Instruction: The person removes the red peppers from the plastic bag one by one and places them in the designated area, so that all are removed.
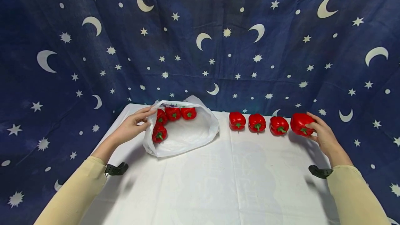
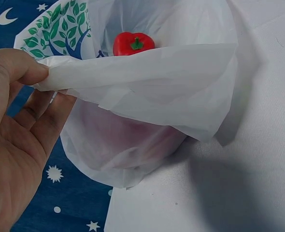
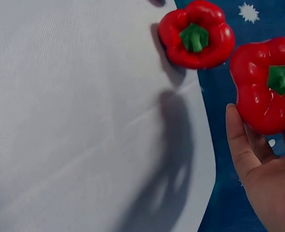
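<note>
My left hand pinches the rim of a white plastic bag between thumb and fingers, and the bag's mouth gapes toward me. Inside the bag lie several red bell peppers along its left and back. In the left wrist view one pepper shows above the bag's edge; others appear only as a reddish blur through the plastic. At the far right, my right hand grips a red bell pepper with a green stem. It appears raised above the table, its shadow below it.
Left of the gripped pepper, three more red peppers stand in a row near the back edge of the white-covered table. A dark blue curtain with moons and stars hangs behind and at both sides.
</note>
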`<state>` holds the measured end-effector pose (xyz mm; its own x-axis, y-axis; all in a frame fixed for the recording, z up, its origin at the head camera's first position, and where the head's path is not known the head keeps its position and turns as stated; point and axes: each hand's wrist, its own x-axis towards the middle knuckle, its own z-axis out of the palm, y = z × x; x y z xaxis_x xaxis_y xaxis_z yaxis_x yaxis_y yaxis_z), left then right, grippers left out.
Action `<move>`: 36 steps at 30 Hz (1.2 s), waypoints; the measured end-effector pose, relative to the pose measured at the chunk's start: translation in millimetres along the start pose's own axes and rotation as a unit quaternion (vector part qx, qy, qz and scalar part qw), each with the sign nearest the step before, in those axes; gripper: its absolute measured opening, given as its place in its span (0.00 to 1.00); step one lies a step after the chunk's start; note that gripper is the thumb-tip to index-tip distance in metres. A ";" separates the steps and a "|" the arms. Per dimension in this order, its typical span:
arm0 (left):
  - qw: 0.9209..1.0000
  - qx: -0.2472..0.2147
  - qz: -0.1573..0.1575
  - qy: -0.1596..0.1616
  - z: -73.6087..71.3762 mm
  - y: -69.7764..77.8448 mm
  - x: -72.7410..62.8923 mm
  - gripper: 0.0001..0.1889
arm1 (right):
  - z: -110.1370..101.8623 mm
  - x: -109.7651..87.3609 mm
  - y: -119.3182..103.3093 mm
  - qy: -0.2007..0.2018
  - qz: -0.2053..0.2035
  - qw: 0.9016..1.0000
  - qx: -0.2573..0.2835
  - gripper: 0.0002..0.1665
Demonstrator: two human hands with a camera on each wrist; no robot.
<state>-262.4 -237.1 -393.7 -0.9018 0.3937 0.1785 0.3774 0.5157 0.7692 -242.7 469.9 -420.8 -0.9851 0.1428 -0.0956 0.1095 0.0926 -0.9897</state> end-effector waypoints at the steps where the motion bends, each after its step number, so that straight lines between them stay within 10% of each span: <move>1: 1.000 0.001 -0.001 0.000 0.1 0.3 0.0 0.27 | -0.9 0.9 1.2 0.007 0.003 1.000 -0.016 0.40; 18: 1.000 0.012 0.001 0.009 0.8 -0.6 2.5 0.27 | -12.7 25.0 27.3 0.072 0.058 0.985 -0.148 0.43; 36: 1.000 0.015 0.006 0.005 1.5 0.2 0.9 0.27 | -12.1 34.9 32.5 0.103 0.102 0.977 -0.154 0.48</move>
<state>-262.8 -235.5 -394.3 -0.8988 0.3930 0.1944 0.3949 0.5329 0.7484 -272.0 489.9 -455.0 -0.8942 0.3820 -0.2335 0.3677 0.3293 -0.8697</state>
